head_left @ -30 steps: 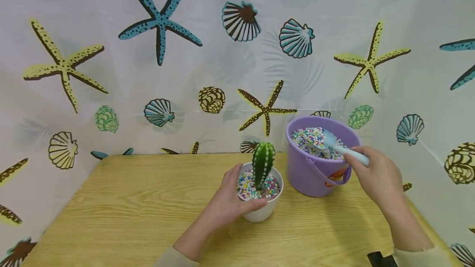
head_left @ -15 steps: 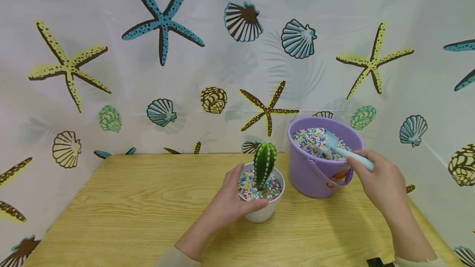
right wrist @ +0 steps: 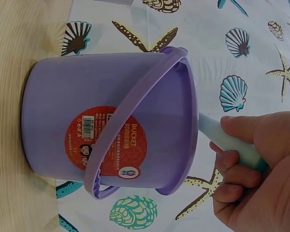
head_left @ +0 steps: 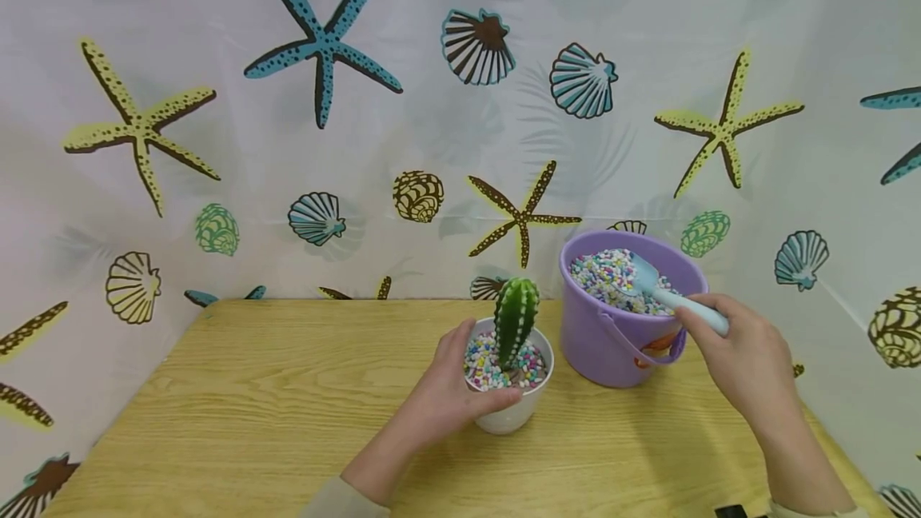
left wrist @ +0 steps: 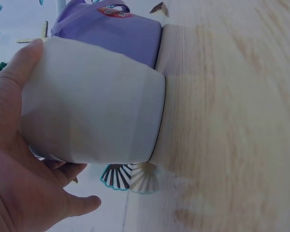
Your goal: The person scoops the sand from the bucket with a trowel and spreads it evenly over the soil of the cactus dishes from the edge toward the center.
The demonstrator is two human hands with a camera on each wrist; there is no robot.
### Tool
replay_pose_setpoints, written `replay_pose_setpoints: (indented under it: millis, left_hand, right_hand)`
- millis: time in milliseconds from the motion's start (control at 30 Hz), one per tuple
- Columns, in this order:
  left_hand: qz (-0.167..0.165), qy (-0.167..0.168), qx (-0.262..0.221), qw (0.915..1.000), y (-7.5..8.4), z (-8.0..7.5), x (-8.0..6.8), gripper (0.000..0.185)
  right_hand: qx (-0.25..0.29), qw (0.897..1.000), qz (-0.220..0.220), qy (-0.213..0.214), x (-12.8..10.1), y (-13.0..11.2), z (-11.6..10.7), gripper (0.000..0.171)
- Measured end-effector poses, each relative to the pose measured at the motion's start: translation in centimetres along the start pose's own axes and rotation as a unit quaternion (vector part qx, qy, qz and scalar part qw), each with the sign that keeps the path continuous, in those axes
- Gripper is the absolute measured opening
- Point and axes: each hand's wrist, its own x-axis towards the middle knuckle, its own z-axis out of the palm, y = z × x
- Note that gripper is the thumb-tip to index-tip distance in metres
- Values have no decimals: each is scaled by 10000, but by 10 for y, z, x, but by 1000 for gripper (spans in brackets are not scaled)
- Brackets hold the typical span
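Note:
A white pot (head_left: 509, 412) (left wrist: 94, 104) with a green cactus (head_left: 514, 320) and coloured pebbles (head_left: 485, 366) stands mid-table. My left hand (head_left: 442, 394) (left wrist: 19, 159) grips the pot's left side, thumb on the rim. To its right a purple bucket (head_left: 612, 342) (right wrist: 111, 121) holds more coloured pebbles (head_left: 600, 274). My right hand (head_left: 744, 354) (right wrist: 253, 183) grips the handle of a light blue scoop (head_left: 665, 294) (right wrist: 227, 142), whose blade lies in the bucket's pebbles.
The wooden table (head_left: 252, 406) is backed by a white curtain (head_left: 403, 118) printed with starfish and shells, which also closes off the right side. The bucket's handle (right wrist: 130, 116) hangs down over its red label. A dark object shows at the bottom right edge.
The scoop's blade has dipped a little lower into the bucket's pebbles and my right hand has shifted slightly right. My left hand and the pot have stayed put.

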Motion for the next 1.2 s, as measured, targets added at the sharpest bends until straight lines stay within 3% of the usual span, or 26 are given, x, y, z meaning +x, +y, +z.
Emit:
replay_pose_setpoints:
  millis: [700,1200]
  left_hand:
    - [27,25,-119,9999,0,1,0,130]
    - [67,42,-79,9999,-2,1,1,130]
  right_hand:
    - [38,9993,-376,-63,-20,-24,-22,49]
    - [160,9973,-714,48,-42,-31,-16,35]
